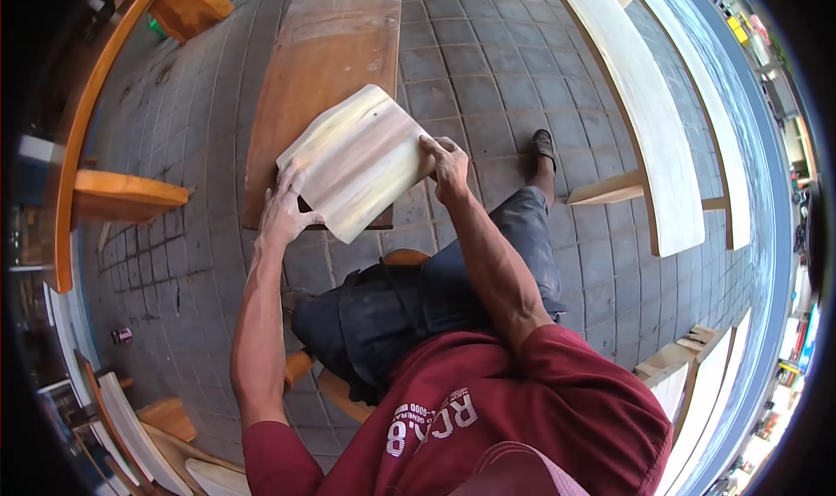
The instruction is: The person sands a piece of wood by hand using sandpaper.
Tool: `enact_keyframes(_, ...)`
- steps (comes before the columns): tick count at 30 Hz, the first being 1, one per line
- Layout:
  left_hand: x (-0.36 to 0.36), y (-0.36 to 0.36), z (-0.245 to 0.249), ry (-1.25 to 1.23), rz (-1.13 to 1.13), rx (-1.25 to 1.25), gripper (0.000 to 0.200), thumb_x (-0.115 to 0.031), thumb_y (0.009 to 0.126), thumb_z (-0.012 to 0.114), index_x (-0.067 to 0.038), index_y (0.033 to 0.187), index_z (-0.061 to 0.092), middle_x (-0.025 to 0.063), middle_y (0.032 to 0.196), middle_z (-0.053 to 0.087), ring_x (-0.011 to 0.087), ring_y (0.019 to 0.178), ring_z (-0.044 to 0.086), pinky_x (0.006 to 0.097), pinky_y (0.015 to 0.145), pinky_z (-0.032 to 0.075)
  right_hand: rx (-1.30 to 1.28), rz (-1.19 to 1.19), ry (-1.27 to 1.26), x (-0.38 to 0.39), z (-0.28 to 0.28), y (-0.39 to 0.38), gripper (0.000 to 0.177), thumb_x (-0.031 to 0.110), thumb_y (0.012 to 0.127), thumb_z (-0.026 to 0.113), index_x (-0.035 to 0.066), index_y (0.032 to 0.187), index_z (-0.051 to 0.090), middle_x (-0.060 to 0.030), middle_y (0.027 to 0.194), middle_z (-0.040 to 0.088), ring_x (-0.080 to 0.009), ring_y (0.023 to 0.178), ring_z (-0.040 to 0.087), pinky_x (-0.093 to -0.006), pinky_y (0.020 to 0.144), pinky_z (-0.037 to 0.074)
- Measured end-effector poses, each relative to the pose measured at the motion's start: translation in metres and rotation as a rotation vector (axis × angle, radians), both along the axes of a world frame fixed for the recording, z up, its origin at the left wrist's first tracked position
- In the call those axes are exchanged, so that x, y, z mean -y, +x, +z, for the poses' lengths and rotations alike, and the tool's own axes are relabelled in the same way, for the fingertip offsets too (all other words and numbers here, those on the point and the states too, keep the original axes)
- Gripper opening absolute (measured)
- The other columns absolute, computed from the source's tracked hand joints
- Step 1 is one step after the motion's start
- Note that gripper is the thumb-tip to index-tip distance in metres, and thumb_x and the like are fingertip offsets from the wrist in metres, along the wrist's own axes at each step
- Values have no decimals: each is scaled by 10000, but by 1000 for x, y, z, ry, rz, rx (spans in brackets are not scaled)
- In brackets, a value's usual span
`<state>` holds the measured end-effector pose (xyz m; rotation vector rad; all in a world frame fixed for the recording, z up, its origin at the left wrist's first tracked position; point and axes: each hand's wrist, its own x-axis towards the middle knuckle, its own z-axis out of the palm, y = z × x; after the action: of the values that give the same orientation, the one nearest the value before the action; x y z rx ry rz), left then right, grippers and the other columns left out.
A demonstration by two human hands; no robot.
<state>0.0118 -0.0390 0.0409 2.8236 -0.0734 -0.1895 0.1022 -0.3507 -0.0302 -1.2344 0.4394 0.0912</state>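
A flat wooden board [359, 161] with pale yellow and brownish stripes is tilted between my two hands, over the near end of a long brown wooden bench [335, 47]. My left hand [285, 204] grips its lower left edge, thumb at the near corner and fingers over the upper face. On the right edge, my right hand [448, 162] pinches the board, with the thumb on top and the other fingers partly hidden beneath. A small dark spot shows near the board's far corner.
Pale wooden benches [644, 104] stand to the right, and an orange-brown bench [78, 130] with legs is at the left. Grey tiles [488, 87] cover the floor. A small can [121, 336] lies at the left. More planks [165, 444] sit at lower left.
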Motion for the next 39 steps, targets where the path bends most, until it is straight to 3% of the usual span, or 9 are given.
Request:
enact_keyframes(5, 6, -5, 3, 54, 1, 49, 1046, -374, 531, 929, -104, 1425, 456, 80, 1640, 172, 314, 1490, 220, 664, 1162, 202, 258, 145, -154, -2, 63, 8, 218, 161, 816, 765, -22, 921, 708, -3, 769, 652, -91, 711, 560, -266, 682, 467)
enact_keyframes(8, 24, -5, 20, -361, 313, -5, 941, -338, 623, 911, -99, 1413, 458, 239, 1500, 411, 380, 1393, 398, 615, 1158, 231, 526, 252, -285, -23, 138, 10, 271, 151, 796, 773, -27, 986, 698, -69, 888, 692, -166, 823, 615, -313, 787, 493)
enact_keyframes(13, 14, -14, 37, -190, 171, 750, 904, -308, 647, 918, -110, 1376, 422, 317, 1467, 404, 499, 1358, 392, 619, 1146, 251, 1119, 483, -701, -37, 204, -3, 423, 122, 742, 789, 12, 1133, 669, -143, 1114, 649, -308, 1047, 591, -394, 888, 494)
enact_keyframes(19, 32, -7, 126, -3, -152, 1115, 974, -248, 559, 950, -89, 1345, 397, 297, 1535, 314, 453, 1401, 361, 692, 1093, 241, 1110, 566, -597, -23, 196, -13, 487, 26, 715, 751, 24, 1193, 656, -134, 1113, 645, -326, 1057, 578, -402, 923, 487)
enact_keyframes(24, 85, 17, 171, 44, -274, 515, 625, -348, 704, 861, -43, 1197, 629, 168, 1047, 714, 334, 966, 692, 417, 849, 530, 1135, 671, -604, -8, 202, -17, 522, -6, 675, 730, 46, 1190, 666, -115, 1120, 651, -311, 1067, 581, -397, 949, 477)
enact_keyframes(27, 112, 31, 187, -50, -291, 302, 617, -344, 686, 874, -29, 1168, 653, 196, 1003, 716, 365, 935, 692, 431, 825, 546, 1124, 529, -537, 6, 194, -24, 572, -62, 651, 722, 41, 1210, 656, -95, 1121, 643, -277, 1028, 593, -363, 890, 501)
enact_keyframes(33, 132, 48, 196, 8, -169, 130, 571, -376, 688, 846, -78, 1145, 677, 171, 1017, 722, 368, 960, 686, 432, 834, 544, 1150, 218, -536, 0, 177, -23, 521, 155, 835, 712, 67, 1333, 587, -98, 1359, 581, -314, 1270, 505, -439, 1089, 354)
enact_keyframes(34, 139, 50, 199, 67, -150, 87, 577, -392, 689, 840, -89, 1153, 678, 167, 1013, 724, 364, 961, 688, 431, 835, 543, 1146, 191, -656, -4, 168, -24, 550, 287, 946, 619, 55, 1429, 496, -134, 1514, 440, -330, 1392, 399, -445, 1142, 286)
enact_keyframes(39, 139, 61, 192, 139, -154, 134, 612, -469, 677, 827, -135, 1169, 682, 150, 988, 735, 351, 954, 695, 433, 841, 539, 942, 73, -436, -39, 94, -44, 644, 230, 1041, 442, 13, 1572, 150, -221, 1647, 84, -362, 1512, 157, -429, 1204, 146)
